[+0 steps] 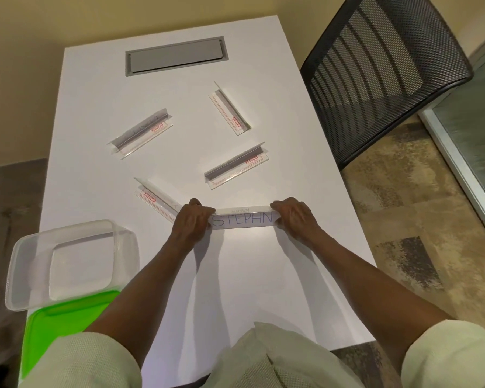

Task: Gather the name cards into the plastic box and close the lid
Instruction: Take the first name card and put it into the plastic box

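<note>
Gripping both ends of the name card (pixel 242 219) marked "STEPHN" — left hand (pixel 191 221) and right hand (pixel 296 217) fingers are clenching it on the table (pixel 179 113); four other cards are lying beyond, plastic box (pixel 70 261) sitting open at left.
</note>
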